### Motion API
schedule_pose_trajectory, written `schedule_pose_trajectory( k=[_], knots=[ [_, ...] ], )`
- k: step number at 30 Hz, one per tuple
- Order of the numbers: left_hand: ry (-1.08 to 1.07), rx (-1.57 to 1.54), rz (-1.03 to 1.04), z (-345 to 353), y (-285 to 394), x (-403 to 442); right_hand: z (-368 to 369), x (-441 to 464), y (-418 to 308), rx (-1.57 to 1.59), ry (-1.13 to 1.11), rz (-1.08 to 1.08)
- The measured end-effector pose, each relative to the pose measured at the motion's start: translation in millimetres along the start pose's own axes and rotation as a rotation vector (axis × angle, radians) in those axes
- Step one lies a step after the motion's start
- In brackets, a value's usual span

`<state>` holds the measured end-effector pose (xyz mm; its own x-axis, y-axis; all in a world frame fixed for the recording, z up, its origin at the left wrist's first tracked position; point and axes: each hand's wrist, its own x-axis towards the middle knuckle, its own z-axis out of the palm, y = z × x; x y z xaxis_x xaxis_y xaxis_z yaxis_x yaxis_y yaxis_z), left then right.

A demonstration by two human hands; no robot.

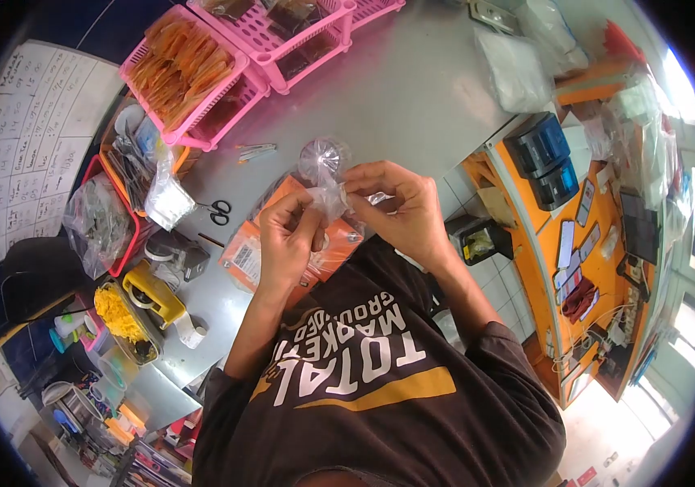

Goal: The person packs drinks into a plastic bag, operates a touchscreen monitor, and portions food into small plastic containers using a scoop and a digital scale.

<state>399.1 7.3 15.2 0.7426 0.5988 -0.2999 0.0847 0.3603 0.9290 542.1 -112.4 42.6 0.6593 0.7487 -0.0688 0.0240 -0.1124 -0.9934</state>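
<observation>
A clear plastic bag (323, 161), its body bunched round and shiny, sits in front of my chest above the steel table. My left hand (289, 237) pinches the gathered neck of the bag between thumb and fingers. From the other side, my right hand (400, 204) grips the same twisted plastic with thumb and forefinger; its other fingers are curled. What is inside the bag cannot be made out. Under and behind my left hand lies an orange packet (335, 243) with a white printed label, partly covered by the hand and the bag.
Pink stacked baskets (254, 61) with orange packets (181, 69) stand at the far left. Black scissors (219, 213) and a yellow tape dispenser (152, 294) lie to my left. On the right, an orange-topped desk (530, 243) holds a blue-black printer-like device (544, 158) and several phones.
</observation>
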Motion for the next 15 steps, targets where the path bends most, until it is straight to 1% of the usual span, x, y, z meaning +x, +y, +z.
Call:
schedule_pose_trajectory(
  k=[2, 4, 5, 7, 8, 10, 11, 13, 14, 15],
  knots=[
    [-0.012, 0.018, 0.012, -3.2, 0.5, 0.5, -1.2, 1.9, -8.6, -0.056, -0.036, 0.010],
    [-0.068, 0.050, -0.015, -6.0, 2.2, -0.8, -0.1, 3.1, -16.3, -0.157, -0.049, -0.077],
    [-0.061, 0.042, -0.011, -5.3, 4.6, -3.4, 2.6, 2.3, -18.3, -0.162, -0.059, -0.080],
    [-0.043, 0.224, 0.117, -1.5, 11.0, -10.9, 11.2, -1.3, -23.6, -0.326, -0.014, -0.257],
    [-0.030, 0.213, 0.122, -1.6, 11.0, -15.5, 15.5, -4.4, -27.1, -0.333, -0.029, -0.262],
    [0.129, 0.481, 0.398, -2.0, 10.3, -25.3, 23.4, -11.4, -33.2, -0.435, 0.006, -0.336],
    [0.142, 0.474, 0.398, -2.1, 11.1, -28.7, 27.0, -13.1, -31.5, -0.441, 0.001, -0.366],
    [0.224, 0.621, 0.595, -2.0, 12.3, -34.1, 31.3, -15.3, -29.3, -0.447, -0.003, -0.399],
    [0.235, 0.613, 0.595, -5.6, 8.7, -35.2, 32.4, -15.4, -28.2, -0.449, 0.005, -0.431],
    [0.245, 0.637, 0.671, -11.6, 1.8, -37.4, 33.4, -16.5, -27.1, -0.455, -0.007, -0.432]
  ],
)
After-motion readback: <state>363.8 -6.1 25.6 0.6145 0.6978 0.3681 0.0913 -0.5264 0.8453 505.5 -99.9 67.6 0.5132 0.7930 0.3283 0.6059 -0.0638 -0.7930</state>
